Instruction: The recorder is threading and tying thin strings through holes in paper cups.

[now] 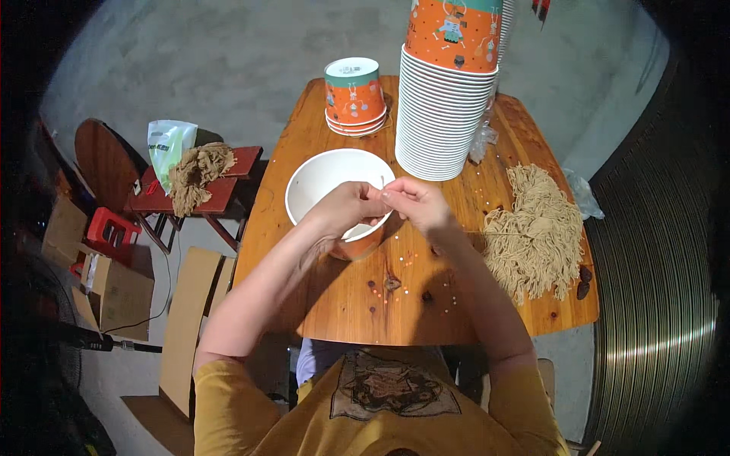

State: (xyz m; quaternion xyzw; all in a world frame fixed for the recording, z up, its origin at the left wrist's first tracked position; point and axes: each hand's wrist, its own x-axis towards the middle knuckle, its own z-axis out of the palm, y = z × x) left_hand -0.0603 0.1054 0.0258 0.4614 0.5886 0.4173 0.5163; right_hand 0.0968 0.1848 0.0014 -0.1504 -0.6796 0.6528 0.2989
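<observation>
Fingertips of the left hand (pixel 346 207) and the right hand (pixel 422 205) meet in a narrow pinch; whether anything small is held between them cannot be told. Fine fingertip work would account for this grip. The white-lined, orange-sided round paper bucket (pixel 323 173) stands upright beneath the left hand, its open mouth reached by both hands at the near right rim.

Beyond the right hand, the tall stack of orange-and-white paper buckets (pixel 435 114) is nested mouth-down, presumably to save room. Beyond the left hand, the short orange-and-teal bucket stack (pixel 354 99) is inverted likewise. To the right of the right hand, the loose tan fibre bundle (pixel 536 235) lies within easy reach. Far left of the left hand, the second tan fibre bundle (pixel 199 173) rests on the red wooden bench (pixel 158 204), apart from the brown wooden surface (pixel 350 315).

Count: hands, two; upright bucket, one; inverted stacks, two; fibre bundles, two. Short stack: about three rims. Tall stack: rims too tight to count reliably.
</observation>
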